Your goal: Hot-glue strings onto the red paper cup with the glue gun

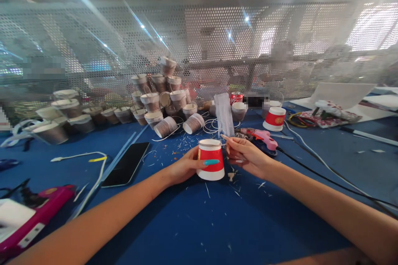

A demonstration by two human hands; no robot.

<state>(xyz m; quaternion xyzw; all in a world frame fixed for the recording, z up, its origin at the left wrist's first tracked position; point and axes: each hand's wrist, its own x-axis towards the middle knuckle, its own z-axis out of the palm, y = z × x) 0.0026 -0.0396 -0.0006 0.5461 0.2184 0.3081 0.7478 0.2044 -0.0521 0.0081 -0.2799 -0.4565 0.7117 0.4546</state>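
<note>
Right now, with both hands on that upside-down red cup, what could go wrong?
1. The left hand pinches the red cup by its side; it might dent.
2. The right hand sits close to the pink glue gun, whose tip could be hot.
3. The black cable beside the right forearm may snag.

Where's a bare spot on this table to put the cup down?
Free: the blue table between your forearms, below the red cup, and right of the black cable. Crowded: the cup pile, glue gun, and around the phone.

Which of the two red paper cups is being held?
The near red cup, upside down in the left hand. The other red cup stands untouched farther back on the right.
</note>
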